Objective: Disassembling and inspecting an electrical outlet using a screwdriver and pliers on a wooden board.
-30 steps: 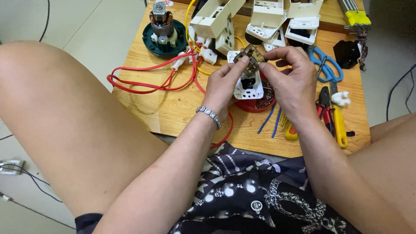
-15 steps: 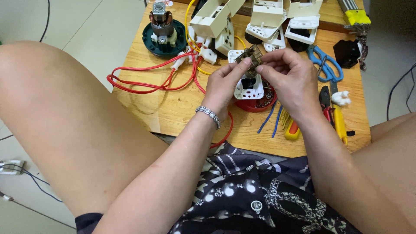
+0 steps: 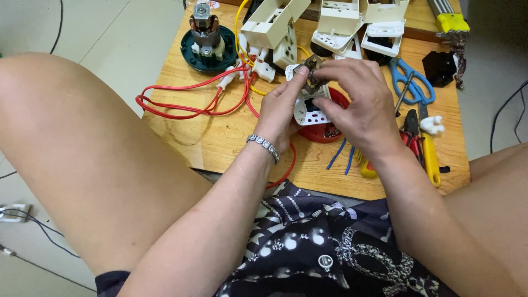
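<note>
- Over the last second little has moved: both hands have stayed up over the far middle of the wooden table (image 3: 220, 137), and the small metal part (image 3: 311, 65) has tipped only slightly between the fingertips. The work reads as fine fiddling in place, not a pick-up or a put-down.
- The left hand (image 3: 281, 110) cradles the white socket insert (image 3: 309, 107) from the left, thumb raised and pressed to the metal part.
- The right hand (image 3: 360, 104) comes over from the right, its fingers drawn together and pinching that same part from above.
- The insert sits just above the red dish (image 3: 335, 129), its long axis running near-to-far, open face turned up toward the camera.
- The part's own direction I cannot tell; fingers hide most of it.
- The blue scissors (image 3: 410, 82) and yellow-handled pliers (image 3: 426, 151) lie to the right.
</note>
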